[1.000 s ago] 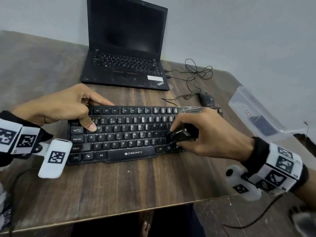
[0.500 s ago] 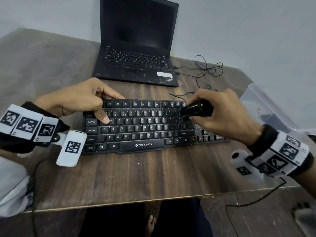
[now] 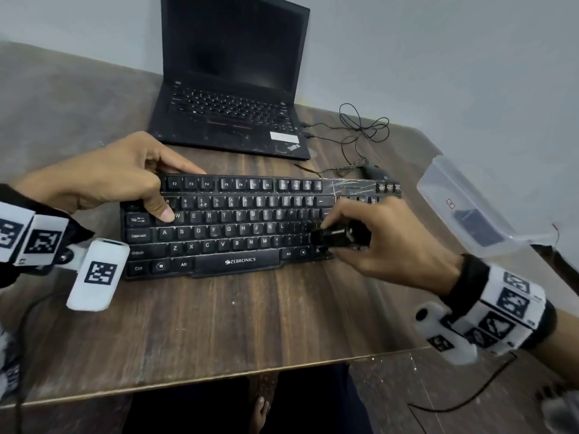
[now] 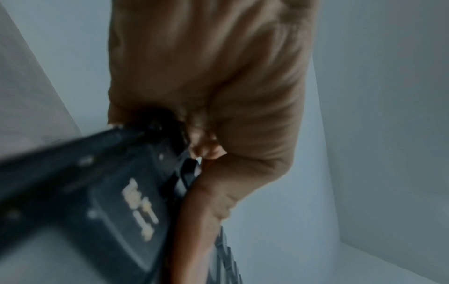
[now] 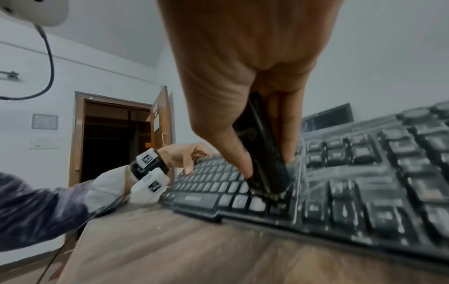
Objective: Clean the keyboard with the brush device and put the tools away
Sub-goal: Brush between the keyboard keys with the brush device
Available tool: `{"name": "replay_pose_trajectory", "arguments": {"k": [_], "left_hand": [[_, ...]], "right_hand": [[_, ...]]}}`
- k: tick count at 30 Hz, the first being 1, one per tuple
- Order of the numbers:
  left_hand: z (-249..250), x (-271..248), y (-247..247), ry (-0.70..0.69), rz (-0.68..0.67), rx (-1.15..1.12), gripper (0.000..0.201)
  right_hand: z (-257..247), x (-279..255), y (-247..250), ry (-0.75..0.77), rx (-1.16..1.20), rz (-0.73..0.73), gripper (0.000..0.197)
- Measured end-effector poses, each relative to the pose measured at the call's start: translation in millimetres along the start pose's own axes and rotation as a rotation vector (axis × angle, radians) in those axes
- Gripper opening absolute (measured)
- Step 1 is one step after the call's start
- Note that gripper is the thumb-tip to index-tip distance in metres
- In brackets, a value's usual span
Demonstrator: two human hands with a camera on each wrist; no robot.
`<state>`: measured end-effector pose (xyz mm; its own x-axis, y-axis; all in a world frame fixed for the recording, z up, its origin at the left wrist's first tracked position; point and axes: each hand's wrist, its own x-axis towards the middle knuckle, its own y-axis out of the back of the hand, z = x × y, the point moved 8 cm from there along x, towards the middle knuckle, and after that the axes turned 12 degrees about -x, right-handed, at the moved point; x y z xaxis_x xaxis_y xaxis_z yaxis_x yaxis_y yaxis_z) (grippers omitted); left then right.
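A black Zebronics keyboard [image 3: 238,233] lies on the wooden table. My right hand [image 3: 376,242] grips a black brush device [image 3: 336,237] and holds it down on the keys at the right end of the letter block; in the right wrist view the brush device [image 5: 263,153] stands on its bristles between thumb and fingers. My left hand [image 3: 119,180] grips the keyboard's top left corner, thumb on the key beside Q, fingers curled over the back edge. The left wrist view shows that hand [image 4: 213,86] wrapped round the keyboard [image 4: 97,192] corner.
A shut-off black laptop [image 3: 232,98] stands behind the keyboard. A mouse [image 3: 374,173] with tangled cable [image 3: 363,126] lies right of it. A clear plastic box [image 3: 470,211] with something dark inside sits at the table's right edge. The table's front edge [image 3: 219,377] is near my body.
My right hand has carried the brush from the upper key rows down to the lower rows at the right of the letter block. The left hand keeps its hold on the keyboard corner.
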<state>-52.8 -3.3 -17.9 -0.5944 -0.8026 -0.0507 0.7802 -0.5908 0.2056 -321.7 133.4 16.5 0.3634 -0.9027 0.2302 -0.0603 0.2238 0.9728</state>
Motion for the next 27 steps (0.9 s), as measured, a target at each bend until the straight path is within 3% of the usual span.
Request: {"name": "replay_pose_trajectory", "arguments": {"k": [5,11,13,16,21,25,27], "left_hand": [[-4,2,-1,0.013,-0.013,0.01,0.078],[-5,2,0,0.011,-0.02,0.011,0.078],[-5,2,-1,0.013,-0.02,0.003,0.077],[-6,3,-1,0.021,-0.029,0.014,0.076],[-6,2,0,0.018,-0.024,0.01,0.077],[-6,3,0,0.018,-0.027,-0.004,0.078],[-5,3,-1,0.011,-0.037,-0.008,0.076]], "right_hand": [[33,31,29,-0.123,0.008,0.199,0.031],[-8,5,-4,-0.037,0.035,0.042,0.029],[1,17,5,-0.055,0.033,0.103,0.028],[28,36,26,-0.208,0.066,0.27,0.029],[1,36,8,-0.171,0.096,0.188,0.027],[27,43,27,-0.355,0.075,0.336,0.025],[17,46,21,-0.357,0.104,0.317,0.026]]}}
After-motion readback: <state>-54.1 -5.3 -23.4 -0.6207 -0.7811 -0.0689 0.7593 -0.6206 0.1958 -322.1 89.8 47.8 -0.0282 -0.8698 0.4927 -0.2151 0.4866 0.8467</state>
